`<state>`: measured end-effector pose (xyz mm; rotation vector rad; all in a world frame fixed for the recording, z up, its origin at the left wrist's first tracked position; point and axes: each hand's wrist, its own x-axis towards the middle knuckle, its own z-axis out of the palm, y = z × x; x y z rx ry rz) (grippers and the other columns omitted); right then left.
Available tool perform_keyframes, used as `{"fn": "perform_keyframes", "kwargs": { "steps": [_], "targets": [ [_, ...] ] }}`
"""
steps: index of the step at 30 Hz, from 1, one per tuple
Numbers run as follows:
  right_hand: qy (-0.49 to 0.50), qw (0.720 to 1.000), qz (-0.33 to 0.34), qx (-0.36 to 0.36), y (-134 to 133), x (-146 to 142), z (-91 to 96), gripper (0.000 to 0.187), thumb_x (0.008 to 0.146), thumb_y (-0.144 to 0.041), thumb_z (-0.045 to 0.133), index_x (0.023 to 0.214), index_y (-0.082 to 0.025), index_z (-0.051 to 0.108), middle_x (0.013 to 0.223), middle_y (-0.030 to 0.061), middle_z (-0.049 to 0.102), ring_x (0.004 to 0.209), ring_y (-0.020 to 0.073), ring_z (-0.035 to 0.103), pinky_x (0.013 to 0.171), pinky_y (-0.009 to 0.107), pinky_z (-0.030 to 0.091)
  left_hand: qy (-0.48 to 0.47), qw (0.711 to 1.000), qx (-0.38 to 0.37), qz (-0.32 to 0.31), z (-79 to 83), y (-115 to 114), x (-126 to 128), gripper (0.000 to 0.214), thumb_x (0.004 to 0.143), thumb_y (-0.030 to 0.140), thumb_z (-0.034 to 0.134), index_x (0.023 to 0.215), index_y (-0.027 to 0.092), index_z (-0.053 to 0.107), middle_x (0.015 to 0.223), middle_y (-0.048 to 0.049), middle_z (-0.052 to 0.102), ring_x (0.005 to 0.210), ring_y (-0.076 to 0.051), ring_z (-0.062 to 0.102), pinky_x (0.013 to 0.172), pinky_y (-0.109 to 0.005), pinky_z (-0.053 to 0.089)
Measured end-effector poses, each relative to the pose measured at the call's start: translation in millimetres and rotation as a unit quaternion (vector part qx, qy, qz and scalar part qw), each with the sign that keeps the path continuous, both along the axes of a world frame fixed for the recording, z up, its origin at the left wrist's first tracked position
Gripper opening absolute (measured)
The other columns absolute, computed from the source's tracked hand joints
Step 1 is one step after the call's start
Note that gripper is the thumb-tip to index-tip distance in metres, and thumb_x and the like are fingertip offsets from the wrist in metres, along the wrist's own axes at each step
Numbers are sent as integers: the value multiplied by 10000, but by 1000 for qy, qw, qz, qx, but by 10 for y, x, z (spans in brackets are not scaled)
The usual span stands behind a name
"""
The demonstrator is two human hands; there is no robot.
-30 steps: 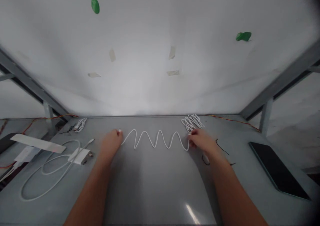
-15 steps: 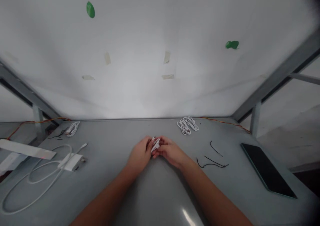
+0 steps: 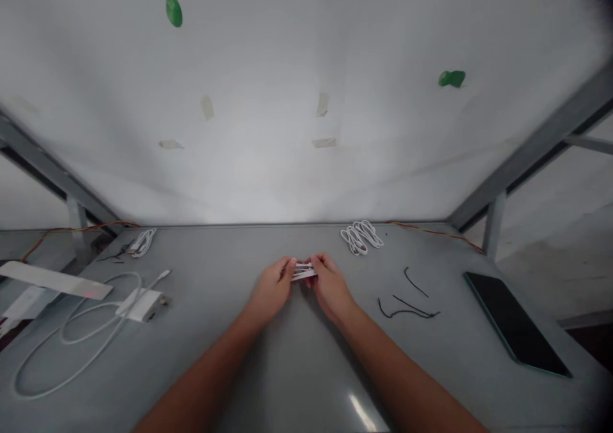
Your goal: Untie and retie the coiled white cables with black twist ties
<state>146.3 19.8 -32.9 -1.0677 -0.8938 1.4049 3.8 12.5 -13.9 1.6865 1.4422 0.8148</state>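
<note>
A folded white charging cable (image 3: pixel 302 271) is stretched level between my two hands, just above the grey tabletop. Its left end is pinched by my left hand (image 3: pixel 274 287), with the thumb on top. My right hand (image 3: pixel 331 286) grips the other end, fingers curled behind the bundle and partly hidden. Beyond my right hand lies a pair of coiled white cables (image 3: pixel 361 237) near the table's back edge. Several black twist ties (image 3: pixel 407 313) are scattered to the right of my right forearm.
A white charger (image 3: pixel 141 304) with a loosely looped cable (image 3: pixel 71 340) lies at left. Behind it sits another bundled cable (image 3: pixel 143 243) beside black ties. A dark phone or tablet (image 3: pixel 514 321) rests at right. The white wall panel (image 3: pixel 268 184) rises behind the table (image 3: pixel 230 244).
The cable bundle has turned from tilted to nearly level, and my hands have drawn slightly apart at its ends. The whole view has shifted a little.
</note>
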Motion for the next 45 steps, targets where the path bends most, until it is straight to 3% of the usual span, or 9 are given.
{"fn": "perform_keyframes", "kwargs": {
  "steps": [5, 8, 10, 13, 16, 22, 29, 41, 45],
  "targets": [
    [-270, 958, 29, 96, -20, 250, 276, 222, 935, -462, 575, 869, -251, 556, 862, 27, 637, 771, 203, 586, 717, 327, 463, 32, 999, -11, -22, -25, -8, -35, 460, 1033, 510, 357, 761, 226, 596, 650, -10, 596, 652, -196, 573, 645, -294, 399],
    [-458, 873, 70, 151, -127, 784, 555, 35, 871, -223, 624, 900, -243, 623, 981, 55, 688, 898, 225, 616, 824, 337, 441, 45, 999, -19, -6, -42, 26, -115, 431, 1027, 500, 365, 754, 231, 562, 636, 1, 577, 631, -192, 566, 631, -291, 382],
    [-581, 804, 83, 94, -233, 1256, 646, 180, 794, -88, 615, 889, -237, 651, 902, 42, 692, 823, 209, 615, 762, 316, 405, 51, 998, -20, 12, -56, 61, -174, 431, 1023, 506, 360, 762, 227, 558, 639, 4, 577, 625, -187, 565, 622, -289, 378],
    [-710, 701, 65, 8, -382, 1896, 581, 250, 703, -10, 627, 843, -214, 660, 837, 44, 682, 780, 209, 615, 685, 299, 346, 44, 998, -26, 29, -85, 111, -231, 461, 1000, 563, 345, 771, 227, 562, 631, 7, 566, 604, -179, 551, 603, -285, 376],
    [-751, 657, 65, -22, -431, 2220, 436, 184, 712, -32, 673, 785, -201, 657, 836, 64, 688, 813, 230, 625, 675, 297, 341, 31, 999, -17, 27, -112, 135, -237, 481, 978, 604, 341, 762, 231, 555, 634, 2, 571, 618, -182, 550, 604, -284, 385],
    [-718, 679, 118, -98, -340, 2119, 439, 191, 788, -16, 622, 726, -191, 665, 845, 89, 716, 791, 236, 637, 664, 303, 336, 37, 999, -13, 23, -113, 124, -204, 478, 973, 606, 339, 758, 229, 541, 660, -4, 569, 648, -186, 554, 619, -285, 388],
    [-724, 676, 121, -69, -367, 2113, 405, 211, 808, -4, 592, 739, -185, 677, 823, 77, 722, 777, 219, 642, 660, 288, 344, 34, 999, -8, 30, -139, 144, -238, 456, 996, 566, 352, 761, 227, 546, 665, -10, 572, 653, -191, 557, 633, -291, 402],
    [-644, 728, 228, -67, -307, 1910, 544, 143, 730, -58, 690, 694, -195, 711, 744, 28, 726, 746, 200, 659, 641, 270, 387, 46, 999, 4, 17, -98, 133, -235, 467, 1003, 562, 362, 741, 225, 551, 674, -10, 582, 676, -197, 559, 639, -288, 395],
    [-634, 747, 198, -28, -273, 1979, 585, 131, 726, -82, 684, 687, -204, 655, 750, 23, 711, 726, 190, 616, 654, 274, 400, 37, 999, 7, 23, -115, 142, -258, 433, 1004, 519, 377, 732, 224, 542, 651, -1, 564, 655, -192, 550, 629, -291, 399]
  ]
}}
